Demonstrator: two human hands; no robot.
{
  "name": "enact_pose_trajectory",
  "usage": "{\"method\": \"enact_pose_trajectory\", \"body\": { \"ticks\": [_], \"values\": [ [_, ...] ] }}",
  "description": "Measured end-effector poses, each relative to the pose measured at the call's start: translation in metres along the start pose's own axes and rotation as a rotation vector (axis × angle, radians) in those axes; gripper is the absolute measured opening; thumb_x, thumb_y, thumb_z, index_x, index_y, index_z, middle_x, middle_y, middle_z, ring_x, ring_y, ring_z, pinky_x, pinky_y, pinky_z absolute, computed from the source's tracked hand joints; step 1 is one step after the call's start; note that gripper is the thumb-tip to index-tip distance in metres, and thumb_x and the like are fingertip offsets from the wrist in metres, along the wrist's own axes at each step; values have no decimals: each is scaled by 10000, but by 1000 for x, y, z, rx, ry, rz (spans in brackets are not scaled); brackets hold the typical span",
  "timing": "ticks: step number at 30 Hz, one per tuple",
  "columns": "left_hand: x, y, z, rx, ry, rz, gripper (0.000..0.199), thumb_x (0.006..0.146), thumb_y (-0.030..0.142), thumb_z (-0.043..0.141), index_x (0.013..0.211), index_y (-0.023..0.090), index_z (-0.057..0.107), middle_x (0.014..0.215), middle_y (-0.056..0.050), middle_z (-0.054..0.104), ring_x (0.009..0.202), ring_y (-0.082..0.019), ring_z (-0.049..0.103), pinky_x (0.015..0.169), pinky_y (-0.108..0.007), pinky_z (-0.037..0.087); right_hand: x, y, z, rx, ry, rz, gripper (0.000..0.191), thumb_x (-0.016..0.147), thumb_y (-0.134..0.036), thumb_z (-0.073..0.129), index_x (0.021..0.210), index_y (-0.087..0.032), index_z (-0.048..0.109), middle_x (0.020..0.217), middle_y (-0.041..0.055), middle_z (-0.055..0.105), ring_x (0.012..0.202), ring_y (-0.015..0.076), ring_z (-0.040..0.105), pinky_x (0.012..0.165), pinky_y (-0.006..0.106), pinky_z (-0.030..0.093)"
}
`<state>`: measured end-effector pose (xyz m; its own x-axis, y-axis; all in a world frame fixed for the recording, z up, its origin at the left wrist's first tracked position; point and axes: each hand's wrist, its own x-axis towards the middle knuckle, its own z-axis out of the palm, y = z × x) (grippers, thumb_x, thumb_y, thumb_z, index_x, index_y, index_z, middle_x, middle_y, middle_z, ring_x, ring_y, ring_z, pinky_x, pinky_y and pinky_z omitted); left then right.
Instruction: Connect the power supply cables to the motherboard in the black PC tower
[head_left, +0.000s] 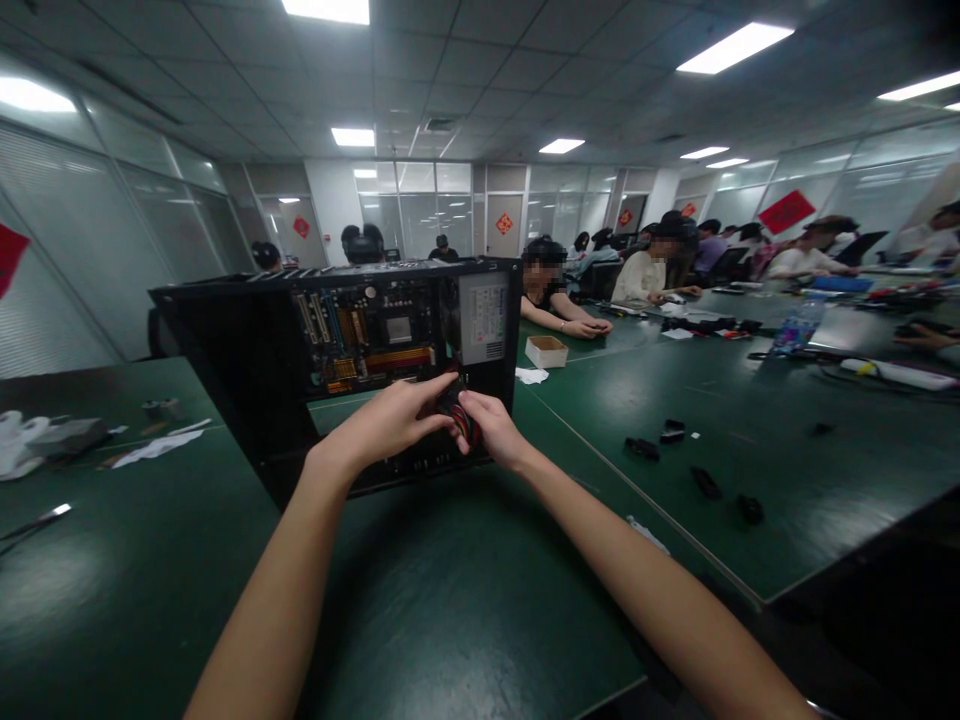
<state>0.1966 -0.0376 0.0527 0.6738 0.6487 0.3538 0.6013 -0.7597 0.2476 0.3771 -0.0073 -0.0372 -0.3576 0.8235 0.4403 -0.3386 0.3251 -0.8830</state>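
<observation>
A black computer case (247, 400) stands upright on the green table, its side open toward me. Inside it show a motherboard (375, 330) and, at the upper right, a silver power supply (484, 318) with a label. In front of the case's right part, both hands meet at a bundle of dark, red and multicoloured cables (463, 420). My left hand (401, 418) reaches in from the left with its fingers around the bundle's top. My right hand (491, 425) pinches the bundle from the right, below the power supply.
Several small black parts (705, 483) lie on the green table (465, 600) at the right. A white box (547, 351) stands behind the case's right edge. Paper scraps (159, 447) and a metal-tipped tool (37, 525) are at the left. Other people sit around the tables beyond.
</observation>
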Motion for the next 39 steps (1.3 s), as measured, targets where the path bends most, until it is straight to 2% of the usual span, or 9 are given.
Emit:
{"method": "enact_pose_trajectory", "body": {
  "ticks": [3, 9, 14, 22, 27, 32, 35, 39],
  "values": [
    [0, -1, -1, 55, 9, 0, 590, 920, 311, 564, 1478, 211, 399, 1108, -98, 703, 933, -210, 661, 793, -298, 493, 1, 2, -3, 28, -5, 24, 439, 877, -587, 562, 800, -155, 571, 629, -1, 631, 421, 109, 569, 411, 212, 409],
    [-1, -2, -2, 186, 42, -29, 542, 922, 306, 565, 1447, 242, 449, 1116, -91, 699, 932, -216, 659, 794, -299, 487, 1, 1, -5, 32, -16, 32, 445, 871, -593, 573, 837, -149, 584, 682, 10, 656, 465, 109, 593, 452, 217, 443],
    [0, -5, -2, 270, 83, -22, 501, 919, 326, 576, 1407, 245, 498, 1048, -77, 715, 889, -211, 662, 785, -296, 479, 1, -1, -5, 52, -60, 39, 410, 880, -562, 584, 862, -153, 579, 699, 1, 650, 471, 96, 582, 472, 213, 437],
    [-1, -6, -2, 259, 84, -15, 560, 890, 364, 625, 1416, 246, 476, 956, -51, 714, 860, -206, 659, 765, -284, 466, -1, -6, 0, 2, -98, 31, 406, 890, -569, 555, 859, -165, 534, 680, -17, 613, 470, 77, 521, 470, 212, 386],
    [-2, -4, -3, 236, 43, -22, 606, 889, 372, 621, 1453, 264, 426, 983, -57, 702, 875, -206, 652, 757, -282, 465, -4, -8, 12, -19, -119, 25, 384, 884, -574, 550, 925, -201, 472, 623, -68, 503, 458, 63, 399, 429, 200, 294],
    [-3, -4, -3, 176, 33, -7, 637, 886, 349, 619, 1475, 278, 389, 1031, -54, 693, 908, -197, 647, 791, -287, 475, -6, -10, 18, 0, -112, 45, 387, 861, -564, 580, 988, -216, 465, 646, -71, 457, 491, 64, 382, 417, 190, 245],
    [-3, -2, -3, 156, 33, 7, 612, 886, 338, 618, 1460, 282, 410, 1150, -72, 670, 975, -204, 636, 825, -299, 478, -6, -10, 17, -11, -124, 62, 390, 861, -550, 579, 1010, -207, 468, 620, -77, 454, 467, 58, 350, 411, 188, 226],
    [-2, 1, -4, 178, 5, -19, 550, 872, 330, 635, 1395, 269, 473, 1092, -69, 680, 944, -213, 640, 773, -289, 477, -6, -6, 14, -34, -124, 55, 377, 853, -541, 584, 967, -206, 455, 594, -86, 453, 440, 55, 334, 397, 186, 238]
  ]
}}
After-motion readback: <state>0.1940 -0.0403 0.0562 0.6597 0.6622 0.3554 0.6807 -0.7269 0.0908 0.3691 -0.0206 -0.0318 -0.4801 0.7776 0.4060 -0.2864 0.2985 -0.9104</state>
